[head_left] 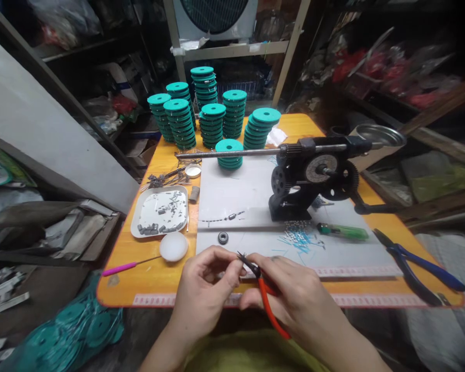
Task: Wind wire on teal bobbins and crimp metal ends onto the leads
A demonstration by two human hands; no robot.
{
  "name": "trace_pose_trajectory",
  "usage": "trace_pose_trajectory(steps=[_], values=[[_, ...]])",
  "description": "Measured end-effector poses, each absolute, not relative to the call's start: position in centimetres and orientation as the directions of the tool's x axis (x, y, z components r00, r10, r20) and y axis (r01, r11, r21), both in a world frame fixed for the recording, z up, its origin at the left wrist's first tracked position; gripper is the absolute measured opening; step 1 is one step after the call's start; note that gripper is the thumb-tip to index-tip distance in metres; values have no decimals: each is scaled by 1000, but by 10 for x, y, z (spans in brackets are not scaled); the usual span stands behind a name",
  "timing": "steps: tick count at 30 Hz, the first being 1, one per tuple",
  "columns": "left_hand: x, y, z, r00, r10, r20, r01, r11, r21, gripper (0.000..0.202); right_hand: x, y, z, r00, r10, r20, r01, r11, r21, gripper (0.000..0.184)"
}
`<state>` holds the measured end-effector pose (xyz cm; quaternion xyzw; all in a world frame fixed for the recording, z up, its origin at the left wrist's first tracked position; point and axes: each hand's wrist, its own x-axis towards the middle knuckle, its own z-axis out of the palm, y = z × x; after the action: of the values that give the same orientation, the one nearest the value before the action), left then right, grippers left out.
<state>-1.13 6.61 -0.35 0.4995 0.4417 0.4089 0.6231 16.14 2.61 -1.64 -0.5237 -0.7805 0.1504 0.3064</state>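
My right hand (287, 284) is wrapped round small pliers (266, 305) with red handles and dark, pointed jaws. The jaw tips reach the fingertips of my left hand (213, 279), which is closed in a pinch; whatever it holds is too small to make out. Just beyond my hands, a dark ring (222, 237) lies on the white board (236, 188). Farther up the board is a short chain of small metal pieces (232, 216). Right of these lies a pile of blue and silvery bits (300, 237).
Stacked green spools (180, 124) stand at the back. A black geared winding machine (313, 170) extends a long rod leftward. On the left are a white tray (139, 212) of metal parts, a small white dish (173, 247) and a pink-handled tool (120, 268). Blue-handled pliers (430, 268) lie right.
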Motion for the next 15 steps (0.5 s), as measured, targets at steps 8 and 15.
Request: trace_pose_trajectory(steps=[8, 15], values=[[-15, 66, -3, 289, 953, -90, 32, 84, 996, 12, 163, 28, -15, -300, 905, 300, 747, 419, -517, 33], [-18, 66, -8, 314, 948, -52, 102, 21, 995, 12, 162, 33, -8, -309, 901, 303, 746, 427, -510, 31]])
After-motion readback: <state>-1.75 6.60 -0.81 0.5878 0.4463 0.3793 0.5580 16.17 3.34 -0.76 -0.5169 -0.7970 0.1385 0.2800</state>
